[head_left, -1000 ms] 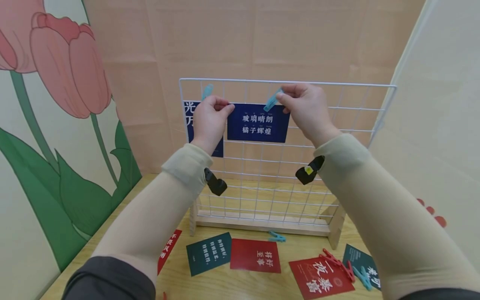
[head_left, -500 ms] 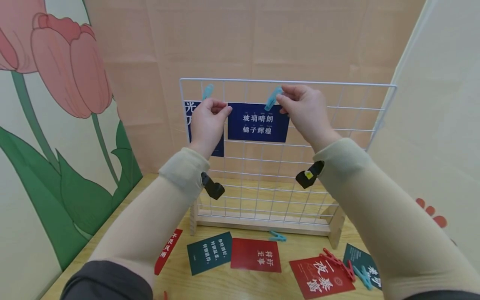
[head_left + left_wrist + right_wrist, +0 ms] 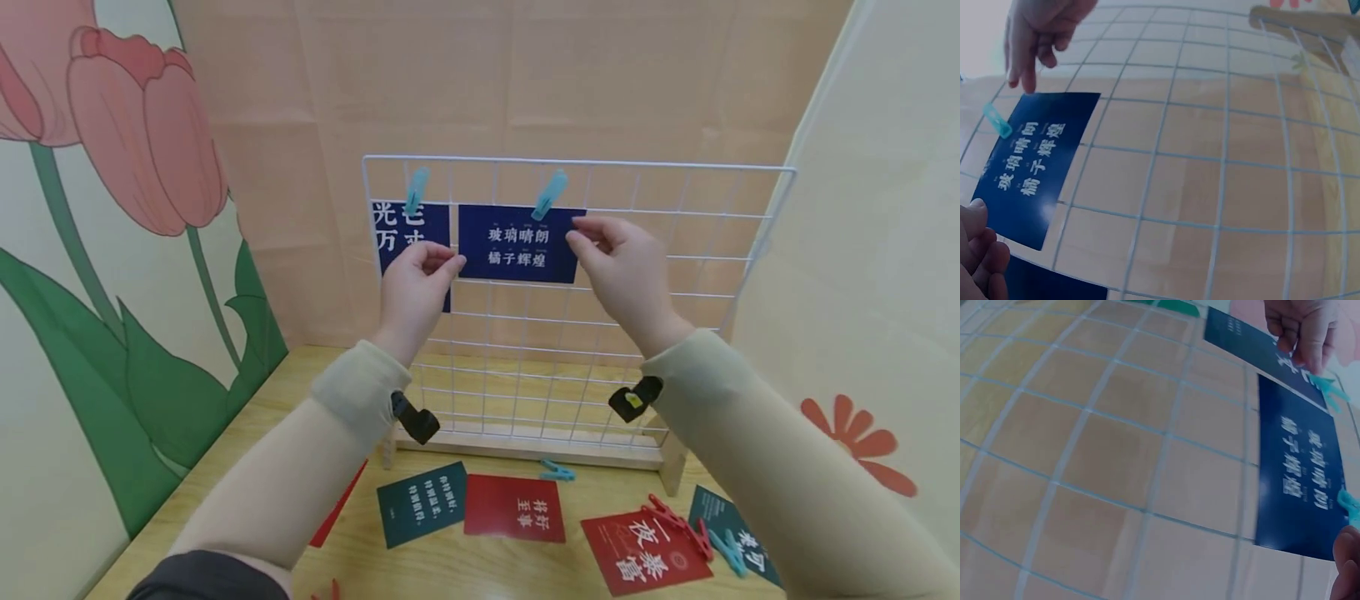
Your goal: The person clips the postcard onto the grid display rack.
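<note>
A navy card point(image 3: 517, 267) with white Chinese characters hangs on the white wire grid point(image 3: 690, 258), under a light-blue clothespin point(image 3: 551, 196) at its top edge. My left hand point(image 3: 416, 287) pinches the card's left edge between thumb and forefinger. At the right edge, near the upper corner, my right hand point(image 3: 630, 271) pinches it too. In the left wrist view the card point(image 3: 1035, 162) lies between both hands. Left of it hangs another navy card point(image 3: 390, 218), partly hidden behind my left hand, with its own blue clothespin point(image 3: 416, 192).
The grid stands on a wooden base point(image 3: 525, 450). Before it on the table lie a green card point(image 3: 420, 504), red cards point(image 3: 510, 525) point(image 3: 637, 558), and another green card point(image 3: 720, 508). Red clothespins point(image 3: 678, 525) and blue ones point(image 3: 558, 470) point(image 3: 727, 550) lie among them.
My right hand has let go of the blue clothespin and moved down to the card's right edge. My left hand has slid lower along the left edge, uncovering more of the other card.
</note>
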Action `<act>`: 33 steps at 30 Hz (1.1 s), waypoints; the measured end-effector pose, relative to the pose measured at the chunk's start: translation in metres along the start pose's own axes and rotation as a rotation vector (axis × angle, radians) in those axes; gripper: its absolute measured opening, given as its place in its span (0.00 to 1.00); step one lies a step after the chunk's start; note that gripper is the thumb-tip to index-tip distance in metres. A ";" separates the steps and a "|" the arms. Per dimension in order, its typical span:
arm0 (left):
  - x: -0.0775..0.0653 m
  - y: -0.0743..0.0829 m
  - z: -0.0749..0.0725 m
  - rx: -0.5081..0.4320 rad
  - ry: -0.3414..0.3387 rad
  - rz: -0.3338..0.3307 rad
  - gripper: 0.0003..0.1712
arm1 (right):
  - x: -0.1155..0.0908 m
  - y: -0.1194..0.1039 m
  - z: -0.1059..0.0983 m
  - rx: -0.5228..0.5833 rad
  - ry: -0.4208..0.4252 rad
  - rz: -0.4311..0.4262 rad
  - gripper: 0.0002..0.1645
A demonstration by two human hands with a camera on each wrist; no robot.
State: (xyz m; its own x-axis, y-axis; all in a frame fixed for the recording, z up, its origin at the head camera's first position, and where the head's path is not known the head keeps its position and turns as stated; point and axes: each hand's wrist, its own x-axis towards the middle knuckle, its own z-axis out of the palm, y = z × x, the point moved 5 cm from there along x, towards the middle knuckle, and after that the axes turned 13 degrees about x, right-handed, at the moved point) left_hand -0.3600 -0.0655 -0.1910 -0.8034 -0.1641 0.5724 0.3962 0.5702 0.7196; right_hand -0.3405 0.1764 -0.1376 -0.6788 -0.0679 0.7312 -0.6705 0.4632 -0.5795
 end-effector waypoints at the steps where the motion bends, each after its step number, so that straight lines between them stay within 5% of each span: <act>1: -0.004 -0.003 0.002 -0.006 -0.016 -0.006 0.11 | -0.005 0.004 0.001 -0.004 -0.009 -0.003 0.19; 11: -0.040 -0.037 0.019 -0.078 -0.089 -0.048 0.07 | -0.064 0.052 0.008 -0.030 -0.129 0.102 0.21; 18: -0.067 -0.057 0.033 0.003 -0.134 -0.089 0.08 | -0.105 0.079 0.010 -0.051 -0.173 0.180 0.22; 27: -0.103 -0.084 0.055 -0.036 -0.263 -0.215 0.10 | -0.151 0.115 0.006 -0.066 -0.229 0.343 0.24; 33: -0.123 -0.096 0.071 -0.025 -0.298 -0.239 0.11 | -0.176 0.142 -0.003 -0.080 -0.230 0.443 0.25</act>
State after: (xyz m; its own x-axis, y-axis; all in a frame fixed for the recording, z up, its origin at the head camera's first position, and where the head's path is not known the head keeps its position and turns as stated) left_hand -0.3308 -0.0434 -0.3584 -0.9671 -0.0464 0.2502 0.1897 0.5236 0.8306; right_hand -0.3157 0.2573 -0.3474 -0.9474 -0.0384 0.3176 -0.2841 0.5573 -0.7802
